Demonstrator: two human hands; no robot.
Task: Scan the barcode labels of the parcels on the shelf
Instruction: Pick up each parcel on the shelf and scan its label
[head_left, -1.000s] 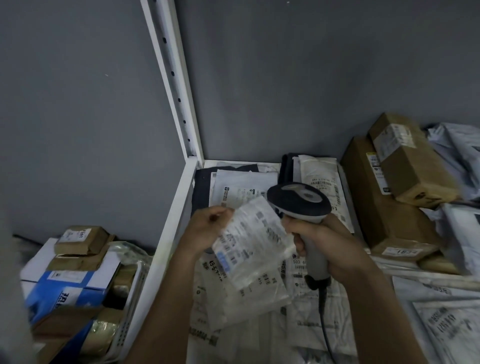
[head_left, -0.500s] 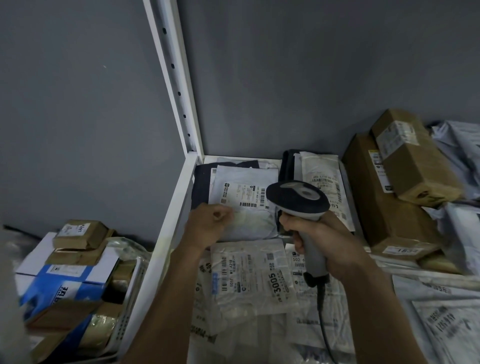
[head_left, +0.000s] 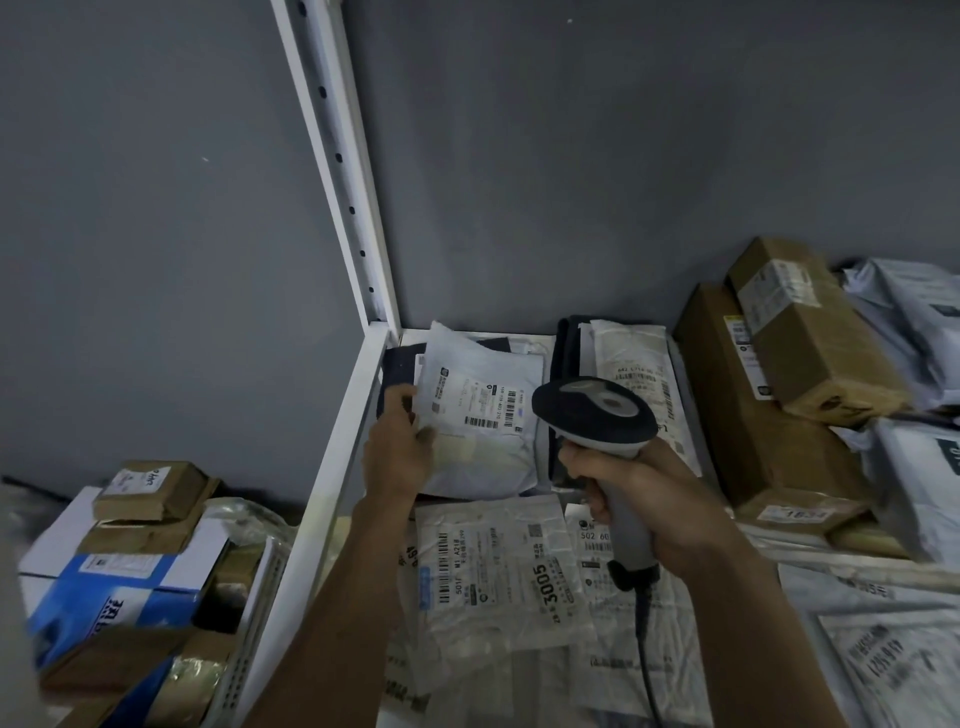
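My left hand (head_left: 399, 452) pinches the left edge of a white mailer parcel (head_left: 480, 415) at the back left of the shelf and tilts it up, its barcode label facing me. My right hand (head_left: 644, 493) grips the handle of a grey and black barcode scanner (head_left: 595, 415), whose head hangs just right of that label. In front lies a clear bag parcel marked 3005 (head_left: 498, 571), flat on other white mailers.
A white shelf post (head_left: 337, 171) and side rail (head_left: 332, 457) bound the left. Brown cardboard boxes (head_left: 779, 374) and white bags (head_left: 919, 467) are stacked at the right. Outside the shelf at the lower left sit more boxes (head_left: 130, 561). The scanner cable (head_left: 647, 649) trails toward me.
The clear bag parcel that my left hand held up was laid flat in front. My left hand then reached back and lifted the white mailer's edge. The scanner stayed almost still.
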